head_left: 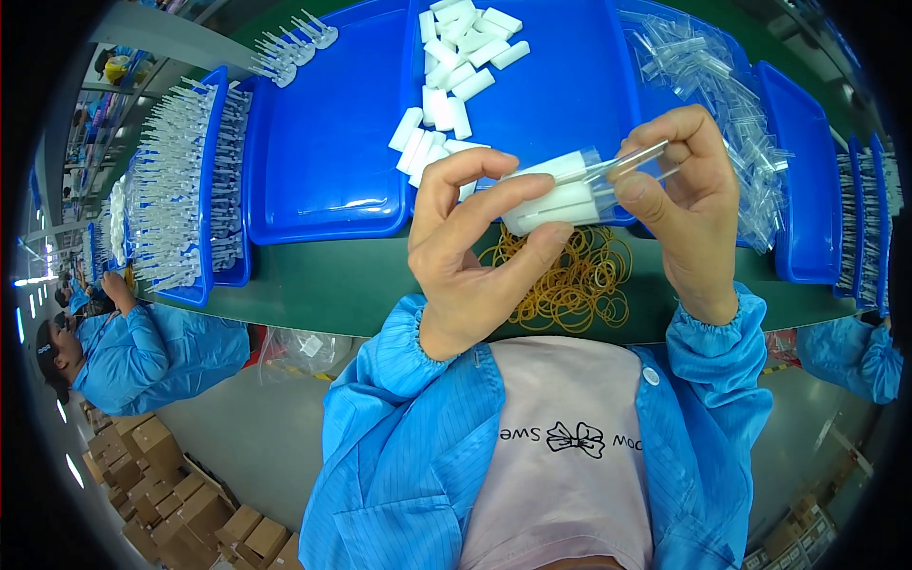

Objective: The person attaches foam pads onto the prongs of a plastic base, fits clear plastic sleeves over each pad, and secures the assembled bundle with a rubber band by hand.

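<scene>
My left hand [465, 242] grips a white block [534, 211] between thumb and fingers, in front of my chest. A clear plastic sleeve [608, 179] meets the block's right end and seems to cover part of it. My right hand [689, 204] pinches the sleeve's far end between thumb and fingers. Just beneath the hands, a loose pile of tan rubber bands [579, 290] lies on the green table [323, 285]. Beyond them, a blue tray [565, 90] holds several white blocks [461, 76] like the one in my hand.
Clear plastic sleeves [727, 104] heap in a blue tray at the right, with another blue tray [803, 171] beside it. At left stands a blue tray [323, 152] with white stemmed parts at its far edge. More stemmed parts [180, 180] crowd the racks. A co-worker [157, 351] sits left.
</scene>
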Available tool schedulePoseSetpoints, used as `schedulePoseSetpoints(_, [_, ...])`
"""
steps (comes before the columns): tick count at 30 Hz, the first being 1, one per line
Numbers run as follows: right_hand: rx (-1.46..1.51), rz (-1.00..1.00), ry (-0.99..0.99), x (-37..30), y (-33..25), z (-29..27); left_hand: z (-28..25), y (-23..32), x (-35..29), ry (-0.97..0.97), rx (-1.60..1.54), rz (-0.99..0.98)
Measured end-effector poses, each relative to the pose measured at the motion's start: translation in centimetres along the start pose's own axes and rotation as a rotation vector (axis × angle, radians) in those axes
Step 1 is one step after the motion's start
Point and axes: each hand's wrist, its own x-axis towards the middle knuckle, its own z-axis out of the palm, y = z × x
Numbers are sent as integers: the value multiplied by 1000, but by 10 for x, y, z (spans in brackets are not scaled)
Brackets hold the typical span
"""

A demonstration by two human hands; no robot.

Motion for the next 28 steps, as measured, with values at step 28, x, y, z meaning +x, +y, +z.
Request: schedulePoseSetpoints(28, [-152, -86, 148, -14, 3, -18, -12, 5, 1, -126, -606, -458])
